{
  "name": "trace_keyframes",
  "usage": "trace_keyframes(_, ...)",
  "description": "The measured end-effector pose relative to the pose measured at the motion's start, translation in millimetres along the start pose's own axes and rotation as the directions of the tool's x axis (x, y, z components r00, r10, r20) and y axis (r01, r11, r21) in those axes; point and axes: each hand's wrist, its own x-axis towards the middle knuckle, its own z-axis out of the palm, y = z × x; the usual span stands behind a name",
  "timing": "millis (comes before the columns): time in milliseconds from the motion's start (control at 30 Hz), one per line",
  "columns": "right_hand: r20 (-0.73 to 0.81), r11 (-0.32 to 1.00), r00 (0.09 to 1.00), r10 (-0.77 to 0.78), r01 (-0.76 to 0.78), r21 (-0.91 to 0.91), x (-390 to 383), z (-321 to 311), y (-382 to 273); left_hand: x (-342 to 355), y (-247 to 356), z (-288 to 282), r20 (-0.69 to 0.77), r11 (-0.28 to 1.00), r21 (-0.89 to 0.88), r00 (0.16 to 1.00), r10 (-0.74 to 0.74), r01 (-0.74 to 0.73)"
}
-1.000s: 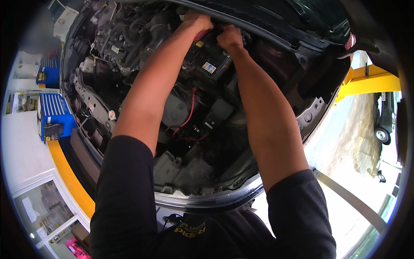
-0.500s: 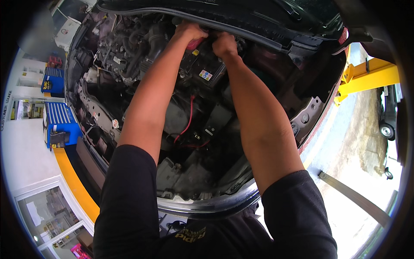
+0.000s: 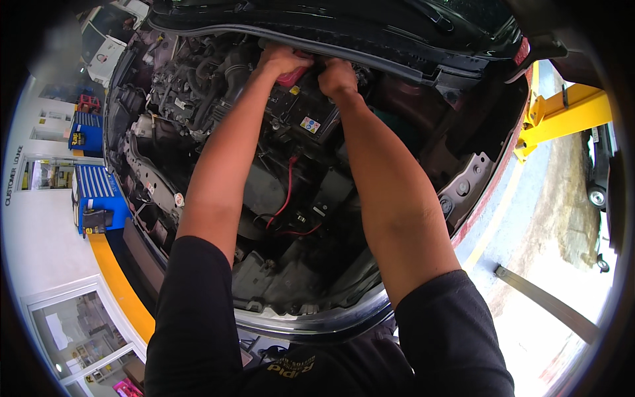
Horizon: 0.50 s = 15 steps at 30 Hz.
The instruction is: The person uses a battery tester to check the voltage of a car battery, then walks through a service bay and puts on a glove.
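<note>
Both my arms reach into a car's engine bay, up to the far end of a black car battery (image 3: 301, 109) with a small warning label on top. My left hand (image 3: 282, 59) is curled over its far left part, right above a red plastic cover (image 3: 291, 75). Close by on the right, my right hand (image 3: 338, 78) is closed like a fist at the battery's far right edge. The fingertips of both hands are hidden, and so is whatever they grip. A red cable (image 3: 290, 188) runs loosely below the battery.
The engine (image 3: 205, 86) with its hoses fills the left of the bay. The windshield cowl edge (image 3: 357, 58) lies just beyond my hands. A yellow lift arm (image 3: 569, 119) stands at right. Blue tool cabinets (image 3: 99, 188) are at left, and the front bumper edge (image 3: 311, 317) is near my body.
The view has shifted slightly, so the bay sits a little differently. Both hands stay at the battery's far end, with only a small shift of the fingers.
</note>
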Motion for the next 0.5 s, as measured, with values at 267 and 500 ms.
trace_keyframes(267, 0.021, 0.999, 1.0, -0.015, 0.016, -0.044, -2, -3, 0, -22, -26, -20, 0.123, 0.758, -0.585, 0.955, -0.269, 0.289)
trace_keyframes(500, 0.003, 1.0, 1.0, 0.018, -0.018, -0.008, -4, -7, 0, 13, 1, 1, -0.072, 0.998, 0.032, 0.995, 0.064, -0.061)
